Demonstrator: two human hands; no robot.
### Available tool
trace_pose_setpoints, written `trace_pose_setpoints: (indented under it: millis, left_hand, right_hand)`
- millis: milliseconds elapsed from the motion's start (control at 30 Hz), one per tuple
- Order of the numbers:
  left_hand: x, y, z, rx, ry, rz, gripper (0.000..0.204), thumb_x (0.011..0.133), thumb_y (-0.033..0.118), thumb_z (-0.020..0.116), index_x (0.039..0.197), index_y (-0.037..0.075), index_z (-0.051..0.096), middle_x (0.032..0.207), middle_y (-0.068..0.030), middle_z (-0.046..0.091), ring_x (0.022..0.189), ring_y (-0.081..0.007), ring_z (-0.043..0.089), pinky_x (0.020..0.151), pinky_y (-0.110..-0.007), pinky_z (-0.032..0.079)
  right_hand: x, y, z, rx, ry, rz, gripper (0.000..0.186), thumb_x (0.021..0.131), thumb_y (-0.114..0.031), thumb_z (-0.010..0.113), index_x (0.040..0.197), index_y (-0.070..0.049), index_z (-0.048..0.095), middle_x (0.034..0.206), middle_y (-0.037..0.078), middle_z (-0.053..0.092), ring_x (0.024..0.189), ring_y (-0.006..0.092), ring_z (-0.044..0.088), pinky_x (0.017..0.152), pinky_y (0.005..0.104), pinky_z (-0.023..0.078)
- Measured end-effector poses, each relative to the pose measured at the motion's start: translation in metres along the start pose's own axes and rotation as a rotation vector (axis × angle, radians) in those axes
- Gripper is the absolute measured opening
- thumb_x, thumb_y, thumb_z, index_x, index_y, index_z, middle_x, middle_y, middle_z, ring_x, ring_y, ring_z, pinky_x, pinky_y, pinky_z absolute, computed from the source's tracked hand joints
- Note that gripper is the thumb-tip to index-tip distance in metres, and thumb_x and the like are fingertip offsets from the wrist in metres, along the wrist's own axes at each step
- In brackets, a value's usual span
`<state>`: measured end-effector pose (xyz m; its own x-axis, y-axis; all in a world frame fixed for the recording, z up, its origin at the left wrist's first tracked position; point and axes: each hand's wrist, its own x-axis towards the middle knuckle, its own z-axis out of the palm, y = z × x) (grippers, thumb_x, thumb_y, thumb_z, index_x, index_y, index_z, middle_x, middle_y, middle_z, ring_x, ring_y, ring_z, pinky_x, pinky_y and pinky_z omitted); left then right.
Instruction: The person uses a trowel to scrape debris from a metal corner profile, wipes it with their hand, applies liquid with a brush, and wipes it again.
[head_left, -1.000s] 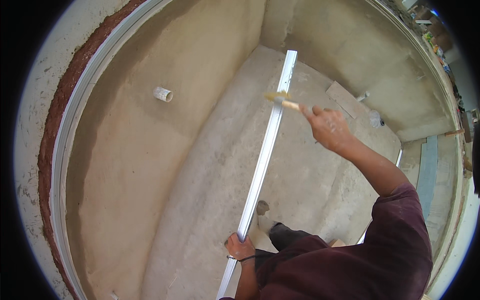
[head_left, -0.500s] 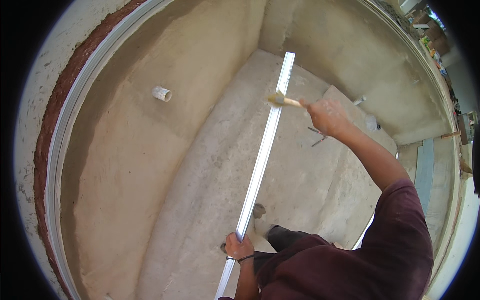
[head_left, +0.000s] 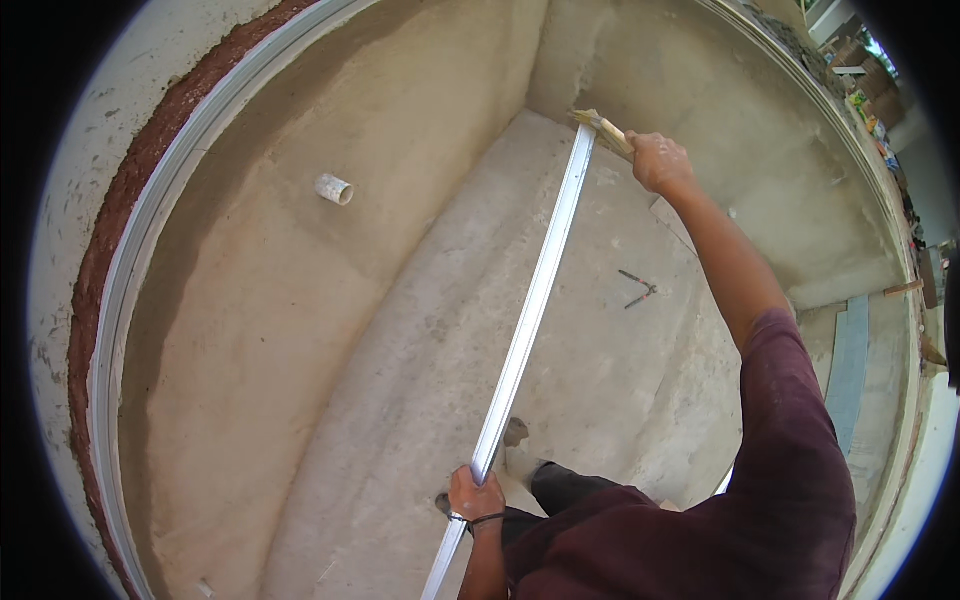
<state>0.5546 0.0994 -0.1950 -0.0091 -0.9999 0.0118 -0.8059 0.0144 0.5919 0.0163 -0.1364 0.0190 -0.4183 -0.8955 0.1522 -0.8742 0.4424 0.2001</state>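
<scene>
A long white metal channel (head_left: 543, 270) runs diagonally in front of me, from the lower edge up toward the far corner. Around its lower stretch my left hand (head_left: 476, 494) is closed, with dark bands at the wrist. My right hand (head_left: 660, 162), arm stretched out, grips the handle of a paintbrush (head_left: 612, 132). The pale bristles lie against the channel's far end and partly cover its tip.
On the concrete floor (head_left: 420, 390) to the right of the channel lies an open pair of pliers or snips (head_left: 640, 289). A short white pipe stub (head_left: 334, 189) sticks out of the left wall. Grey-blue strips (head_left: 848, 375) lean at the right wall. Metal track (head_left: 118, 300) edges the left wall.
My right hand has moved the paintbrush farther away along the channel, to its far end. My left hand keeps its hold in nearly the same place. The pliers or snips show more fully now.
</scene>
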Motion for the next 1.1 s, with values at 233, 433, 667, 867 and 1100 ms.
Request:
trace_pose_setpoints:
  millis: [233,433,667,867,1100]
  left_hand:
    - [0.002,-0.007,-0.017,0.005,0.079,-0.020,0.024,0.067,0.006,0.073,0.083,0.006,0.055,0.077,-0.0145,0.059,0.069,-0.0409,0.059,0.061,-0.052,0.045]
    - [0.016,-0.008,-0.034,0.034,-0.075,-0.095,0.029,0.067,0.011,0.077,0.087,0.007,0.057,0.080,-0.0151,0.061,0.073,-0.0412,0.062,0.065,-0.052,0.047]
    - [0.026,-0.012,-0.043,-0.014,-0.247,-0.240,0.033,0.070,0.020,0.080,0.093,0.008,0.060,0.080,-0.0149,0.067,0.073,-0.0390,0.067,0.067,-0.049,0.053]
    - [0.069,-0.011,-0.061,-0.155,-0.494,-0.261,0.052,0.073,0.041,0.090,0.098,0.007,0.060,0.077,-0.0124,0.069,0.069,-0.0294,0.070,0.067,-0.044,0.055]
    - [0.120,-0.049,-0.048,-0.133,-0.728,-0.161,0.042,0.074,0.027,0.091,0.086,0.004,0.057,0.073,-0.0063,0.067,0.063,-0.0130,0.058,0.060,-0.033,0.050]
  right_hand:
    - [-0.175,-0.099,-0.019,0.063,-0.523,-0.408,0.057,0.093,-0.006,0.049,0.148,-0.023,0.051,0.093,0.018,0.073,0.091,0.0377,0.073,0.080,0.0485,0.058]
    - [-0.064,-0.022,0.022,0.188,-0.224,0.099,0.027,0.098,-0.019,0.057,0.121,-0.017,0.070,0.100,0.017,0.074,0.095,0.0380,0.071,0.080,0.0501,0.055]
    - [-0.089,-0.045,0.063,1.333,-0.153,0.608,0.034,0.101,-0.040,0.064,0.089,-0.009,0.058,0.070,-0.002,0.054,0.060,0.0090,0.054,0.052,0.0295,0.043]
    - [-0.141,-0.208,0.099,1.955,-0.157,1.020,0.035,0.105,-0.040,0.060,0.112,-0.006,0.056,0.094,0.007,0.068,0.082,0.0194,0.069,0.069,0.0337,0.058]
    - [-0.183,-0.271,0.102,1.964,-0.185,1.133,0.028,0.105,-0.034,0.060,0.109,-0.006,0.057,0.085,0.006,0.064,0.073,0.0171,0.064,0.066,0.0324,0.053]
